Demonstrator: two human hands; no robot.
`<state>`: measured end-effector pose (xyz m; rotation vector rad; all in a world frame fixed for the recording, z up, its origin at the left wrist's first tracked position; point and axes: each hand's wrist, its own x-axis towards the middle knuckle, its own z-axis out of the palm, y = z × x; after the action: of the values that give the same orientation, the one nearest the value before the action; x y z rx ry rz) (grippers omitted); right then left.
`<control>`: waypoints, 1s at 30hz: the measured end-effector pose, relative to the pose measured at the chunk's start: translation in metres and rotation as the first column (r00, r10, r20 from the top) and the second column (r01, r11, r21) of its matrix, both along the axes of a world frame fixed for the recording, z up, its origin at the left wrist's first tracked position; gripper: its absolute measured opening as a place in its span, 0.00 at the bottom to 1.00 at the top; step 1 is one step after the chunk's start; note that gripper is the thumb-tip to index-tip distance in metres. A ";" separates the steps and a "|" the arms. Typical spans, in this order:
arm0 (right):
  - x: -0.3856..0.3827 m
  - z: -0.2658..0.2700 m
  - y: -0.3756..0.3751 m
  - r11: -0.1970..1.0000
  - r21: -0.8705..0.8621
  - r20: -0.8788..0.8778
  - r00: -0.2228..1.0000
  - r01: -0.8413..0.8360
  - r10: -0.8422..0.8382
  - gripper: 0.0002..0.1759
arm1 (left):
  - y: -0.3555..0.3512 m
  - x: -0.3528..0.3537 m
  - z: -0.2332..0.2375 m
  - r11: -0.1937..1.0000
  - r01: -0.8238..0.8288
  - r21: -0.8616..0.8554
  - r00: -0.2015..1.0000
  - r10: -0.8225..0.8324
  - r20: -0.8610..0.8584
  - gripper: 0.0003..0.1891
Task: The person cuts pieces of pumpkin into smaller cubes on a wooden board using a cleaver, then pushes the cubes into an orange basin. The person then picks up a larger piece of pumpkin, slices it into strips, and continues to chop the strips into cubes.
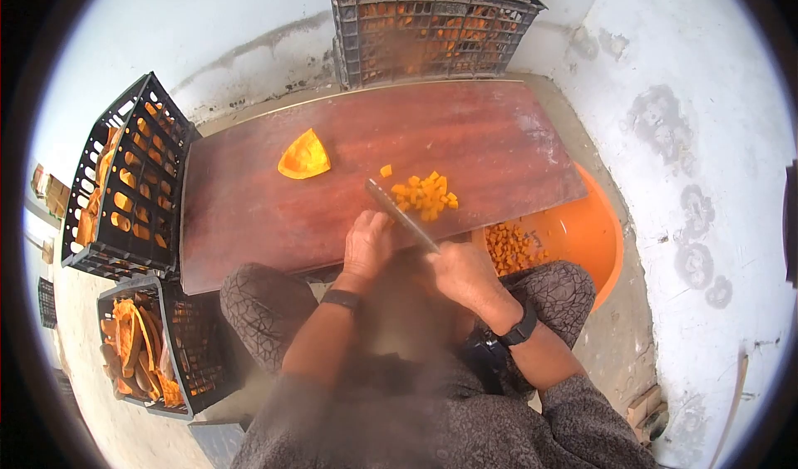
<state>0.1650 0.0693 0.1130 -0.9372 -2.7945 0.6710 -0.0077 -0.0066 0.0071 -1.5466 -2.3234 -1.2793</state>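
Note:
My right hand is closed around the handle of a knife, whose blade points away from me and to the left over the reddish-brown board. Just left of the blade, at the near edge of the board, my left hand has its fingers curled down; whatever they hold is hidden. Right of the blade lies a heap of diced pumpkin, with one loose cube beyond it. A larger pumpkin wedge rests farther back on the left of the board.
An orange basin holding pumpkin cubes sits under the board's right end. Black crates of pumpkin stand at the left, lower left and stacked behind the board. White walls enclose the back and right.

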 end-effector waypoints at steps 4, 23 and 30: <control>0.001 0.009 -0.001 0.998 -0.060 0.014 0.999 -0.035 0.036 0.17 | 0.000 0.000 -0.003 1.000 -0.002 -0.010 1.000 0.002 -0.003 0.04; -0.011 0.016 0.000 0.987 -0.154 0.146 0.987 -0.040 0.062 0.18 | 0.000 -0.001 -0.001 0.997 -0.010 0.072 0.998 0.005 0.069 0.07; -0.021 -0.001 0.005 0.989 -0.148 0.139 0.989 -0.020 0.041 0.14 | 0.002 -0.001 -0.002 0.999 -0.004 0.044 0.998 0.001 0.064 0.09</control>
<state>0.1444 0.0744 0.1117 -1.0062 -2.9220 0.8561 -0.0086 -0.0050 0.0049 -1.5112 -2.3166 -1.3904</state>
